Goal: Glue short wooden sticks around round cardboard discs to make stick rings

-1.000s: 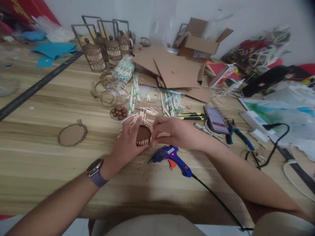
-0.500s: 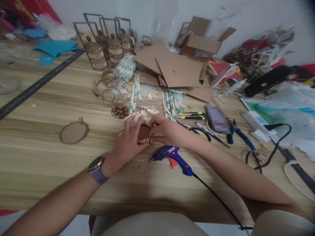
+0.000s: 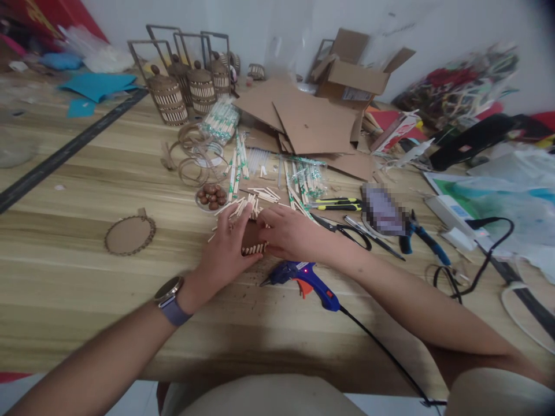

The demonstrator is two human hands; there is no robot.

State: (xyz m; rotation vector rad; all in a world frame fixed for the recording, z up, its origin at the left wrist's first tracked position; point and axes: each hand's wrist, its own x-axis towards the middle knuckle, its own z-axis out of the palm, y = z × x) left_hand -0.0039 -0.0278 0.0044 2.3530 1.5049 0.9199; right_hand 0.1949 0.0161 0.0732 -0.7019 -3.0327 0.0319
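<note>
My left hand [image 3: 223, 240] is closed around the left side of a round brown cardboard base [image 3: 250, 235], thumb at its near edge and fingers at the far side. Short pale sticks [image 3: 252, 249] stand in a row along the near rim. At the base's right side, the fingers of my right hand [image 3: 292, 232] are bent inward and pressed together. Whatever they pinch is hidden. Just below my right hand lies a blue glue gun [image 3: 318, 286] with an orange trigger and a red light. Loose cut sticks [image 3: 264, 195] lie behind both hands.
To the left lies a cardboard disc [image 3: 130, 235] with a braided edge. A bowl of brown beads [image 3: 211, 197] stands behind my left hand. Scissors [image 3: 353, 234] and blue pliers [image 3: 427, 240] lie right. Farther back are lidded baskets [image 3: 167, 98] and cardboard sheets [image 3: 316, 121].
My right hand has shifted slightly left and away from me, and its fingers have curled further over the base's right side. My left hand keeps its hold; the glue gun has not moved.
</note>
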